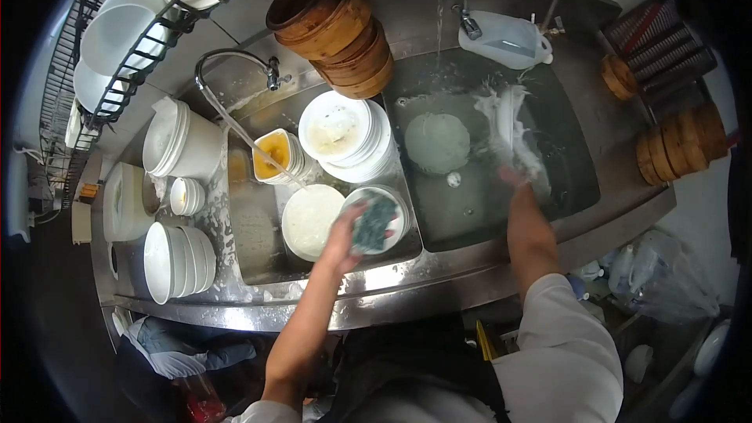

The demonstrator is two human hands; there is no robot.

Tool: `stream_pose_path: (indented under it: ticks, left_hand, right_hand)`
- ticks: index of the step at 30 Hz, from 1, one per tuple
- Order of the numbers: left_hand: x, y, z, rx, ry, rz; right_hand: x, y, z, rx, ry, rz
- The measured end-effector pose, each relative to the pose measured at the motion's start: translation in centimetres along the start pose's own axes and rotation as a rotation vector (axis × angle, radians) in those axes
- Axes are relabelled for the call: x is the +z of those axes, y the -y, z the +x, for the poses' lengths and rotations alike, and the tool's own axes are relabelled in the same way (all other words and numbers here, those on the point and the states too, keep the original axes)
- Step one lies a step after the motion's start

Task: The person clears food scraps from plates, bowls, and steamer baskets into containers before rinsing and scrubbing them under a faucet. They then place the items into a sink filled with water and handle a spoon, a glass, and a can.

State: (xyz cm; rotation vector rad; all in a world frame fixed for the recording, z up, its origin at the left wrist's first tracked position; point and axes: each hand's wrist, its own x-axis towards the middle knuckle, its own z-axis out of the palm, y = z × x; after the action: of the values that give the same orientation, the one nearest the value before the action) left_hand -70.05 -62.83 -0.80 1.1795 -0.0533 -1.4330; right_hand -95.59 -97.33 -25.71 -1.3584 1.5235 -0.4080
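Observation:
My left hand (345,233) holds a dark green scouring pad (374,223) over a stack of white bowls (402,215) at the front right of the left basin. Next to it stands a round white container (312,221) full of whitish liquid, and behind are stacked white plates (337,127). My right hand (515,177) is in the water of the right basin (478,223), beside a splashing white object (509,121). Its fingers are blurred by motion and spray. A pale round dish (437,143) lies under the water to the left.
Bamboo steamers (345,35) are stacked behind the basins, with more (681,145) at the right. Two taps (273,74) (470,25) rise at the back, beside a plastic jug (501,41). White bowls (178,262) and a bucket (184,141) stand left, below a dish rack (141,55).

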Motion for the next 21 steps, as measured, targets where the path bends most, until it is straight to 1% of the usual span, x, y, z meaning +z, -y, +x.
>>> stream_pose_path:
  ticks: [2, 4, 5, 6, 8, 10, 12, 13, 15, 18, 21]
  left_hand:
    - [-4.1, -0.1, -1.9, 0.047, -0.089, -0.106]
    - [-7.5, -0.1, -3.6, 0.066, -0.238, -0.199]
    - [-9.1, -0.2, -4.6, 0.065, -0.253, -0.256]
    - [-9.9, -0.3, -5.4, 0.118, -0.321, -0.246]
    - [-12.1, -0.1, -6.7, 0.157, -0.363, -0.24]
    - [-14.5, 0.1, -7.7, 0.18, -0.319, -0.242]
    - [-16.0, 0.3, -8.5, 0.225, -0.326, -0.249]
    - [-16.7, 0.4, -8.9, 0.222, -0.367, -0.266]
    - [-17.5, 0.3, -9.5, 0.213, -0.443, -0.299]
    - [-17.3, -0.7, -10.6, 0.21, -0.471, -0.249]
    - [-18.8, -1.7, -11.2, 0.207, -0.5, -0.249]
  right_hand:
    - [-0.2, -2.2, 1.3, 0.013, -0.065, -0.078]
    - [-0.6, -3.7, 2.2, 0.005, -0.115, -0.13]
    - [-0.7, -4.4, 2.7, -0.003, -0.12, -0.144]
    - [-0.8, -4.8, 3.4, -0.009, -0.126, -0.152]
    - [-0.7, -5.2, 4.5, -0.018, -0.113, -0.161]
    - [-0.6, -5.1, 5.5, -0.021, -0.1, -0.181]
    - [-0.5, -4.7, 6.5, -0.02, -0.095, -0.215]
    - [-0.4, -4.5, 7.0, -0.02, -0.092, -0.231]
    - [0.1, -4.3, 7.8, -0.026, -0.094, -0.267]
    - [1.1, -4.0, 8.4, -0.029, -0.089, -0.3]
    - [1.3, -3.8, 8.2, -0.051, -0.083, -0.306]
